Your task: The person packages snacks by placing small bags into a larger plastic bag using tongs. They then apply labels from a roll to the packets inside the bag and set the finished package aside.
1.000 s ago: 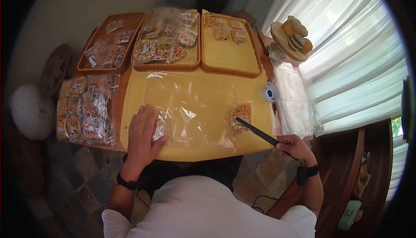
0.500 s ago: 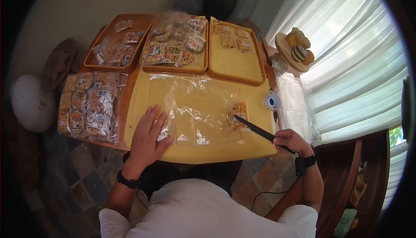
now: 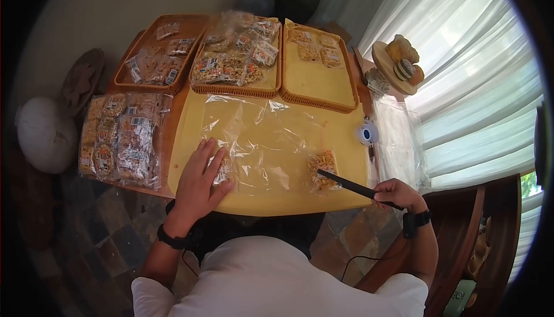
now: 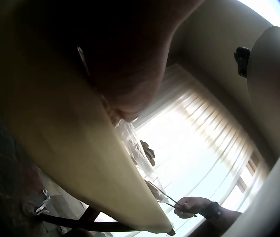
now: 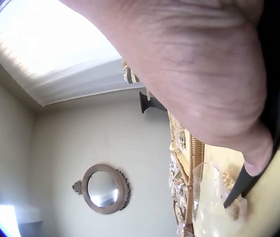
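Observation:
In the head view, my left hand [image 3: 199,181] lies with fingers extended over the left end of a large clear plastic bag [image 3: 268,144]. Beside its fingers, a snack packet [image 3: 224,171] shows partly under the film. My right hand [image 3: 398,194] grips a long, flat black tool [image 3: 358,188] with a tapered tip. That tip overlaps a packet of puffed snack pieces [image 3: 325,164] at the bag's right end. The right wrist view shows the thumb against the black tool [image 5: 246,180], its tip near the snack pieces. From the left wrist, the left fingers are mostly hidden.
Behind the bag stand three wicker trays: one with pale packets [image 3: 156,90], one heaped with snack packets [image 3: 231,90], one yellow-lined [image 3: 320,86]. A filled bag of packets [image 3: 121,144] lies left. A white round device [image 3: 366,133] and clear bags [image 3: 398,144] lie right.
The head view has shifted slightly. The black tool has dipped and swung a little at the right packet, staying in my right hand. My left hand stays at the bag's left end.

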Action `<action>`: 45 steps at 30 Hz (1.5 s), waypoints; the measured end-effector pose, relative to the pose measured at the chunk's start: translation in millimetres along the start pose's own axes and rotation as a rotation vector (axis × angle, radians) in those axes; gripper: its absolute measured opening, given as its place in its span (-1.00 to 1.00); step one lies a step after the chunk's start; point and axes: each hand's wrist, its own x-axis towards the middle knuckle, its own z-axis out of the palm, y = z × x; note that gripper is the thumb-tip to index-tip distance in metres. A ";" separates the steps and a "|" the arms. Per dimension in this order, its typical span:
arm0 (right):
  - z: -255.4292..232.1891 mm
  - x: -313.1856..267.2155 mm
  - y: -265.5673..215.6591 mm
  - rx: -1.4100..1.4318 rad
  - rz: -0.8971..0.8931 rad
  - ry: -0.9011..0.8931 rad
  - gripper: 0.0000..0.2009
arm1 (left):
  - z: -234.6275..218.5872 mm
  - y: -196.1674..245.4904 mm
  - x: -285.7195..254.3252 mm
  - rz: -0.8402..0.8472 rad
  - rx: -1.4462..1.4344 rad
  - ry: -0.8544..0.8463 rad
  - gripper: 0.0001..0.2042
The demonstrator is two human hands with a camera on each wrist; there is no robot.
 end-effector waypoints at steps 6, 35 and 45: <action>1.0 -14.2 1.4 0.057 0.020 0.070 -0.78 | 1.4 1.5 -0.7 -0.010 0.000 0.004 -0.28; 58.3 28.5 -35.5 -0.202 -0.176 0.273 -0.75 | -6.5 2.9 2.6 0.034 -0.022 -0.110 -0.26; 108.9 33.9 -42.7 -0.045 -0.189 0.282 -0.73 | 0.3 0.8 3.6 0.087 0.036 -0.129 -0.27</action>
